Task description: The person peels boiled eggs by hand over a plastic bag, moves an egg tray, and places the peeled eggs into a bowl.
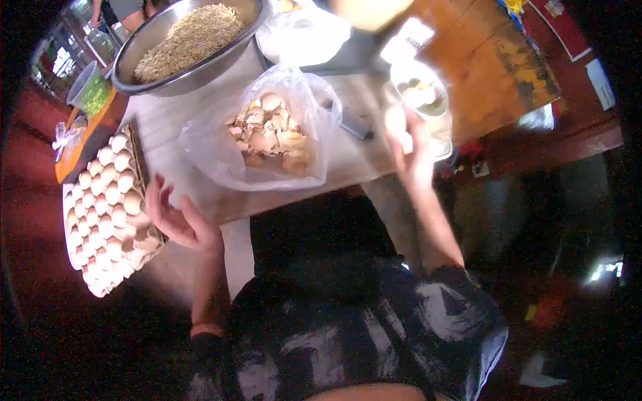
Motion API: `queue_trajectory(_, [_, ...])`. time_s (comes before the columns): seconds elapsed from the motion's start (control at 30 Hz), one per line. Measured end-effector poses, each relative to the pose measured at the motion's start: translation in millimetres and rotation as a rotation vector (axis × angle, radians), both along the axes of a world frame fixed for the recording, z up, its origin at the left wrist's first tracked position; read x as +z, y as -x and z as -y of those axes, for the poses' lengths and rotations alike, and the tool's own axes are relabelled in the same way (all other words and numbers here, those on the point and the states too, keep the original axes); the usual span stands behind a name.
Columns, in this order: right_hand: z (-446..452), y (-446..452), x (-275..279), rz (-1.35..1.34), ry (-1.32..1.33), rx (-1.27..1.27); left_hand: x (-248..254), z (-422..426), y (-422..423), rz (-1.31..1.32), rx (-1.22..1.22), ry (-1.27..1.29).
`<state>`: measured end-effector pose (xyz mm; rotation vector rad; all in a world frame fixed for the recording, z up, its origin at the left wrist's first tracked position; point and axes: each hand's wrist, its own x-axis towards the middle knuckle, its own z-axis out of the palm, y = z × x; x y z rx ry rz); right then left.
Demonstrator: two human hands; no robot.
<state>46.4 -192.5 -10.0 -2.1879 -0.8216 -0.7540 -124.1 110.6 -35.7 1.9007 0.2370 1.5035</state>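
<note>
My left hand (pixel 177 214) is raised beside the right edge of an egg tray (pixel 134 250), its fingers apart and nothing in them. Several pale eggs (pixel 100 194) fill most of the tray. Over on the right, my right hand (pixel 416 150) has its fingers round something whitish, overexposed and blurred, next to a white bowl (pixel 400 79). Pale rounded pieces (pixel 420 95) lie inside that bowl. Between my hands, a clear plastic bag (pixel 214 157) stands open with broken eggshells (pixel 264 134) in it.
A large metal basin (pixel 124 77) of brown husks (pixel 194 43) stands at the back left, near a clear tub with green pieces (pixel 90 93). Behind the shell bag are a white plastic bag (pixel 304 40) and a dark flat object (pixel 354 123). Someone's legs (pixel 127 10) show at top left.
</note>
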Motion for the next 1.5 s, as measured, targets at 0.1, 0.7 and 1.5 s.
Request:
queue_trajectory(0.1, [-44.7, 7.9, 21.1, -0.271, -0.29, 0.307, 40.5, 24.1, -17.6, 0.0, -0.181, 0.011])
queue_trajectory(0.7, [-151.9, -38.6, 37.4, -0.458, -0.059, 1.21, 56.5, 67.1, -78.5, -0.02, -0.911, 1.182])
queue_trajectory(1.5, [-146.7, -48.5, 15.2, -0.187, -0.246, 0.918, 48.6, 67.7, -107.5, -0.074, -0.827, 1.105])
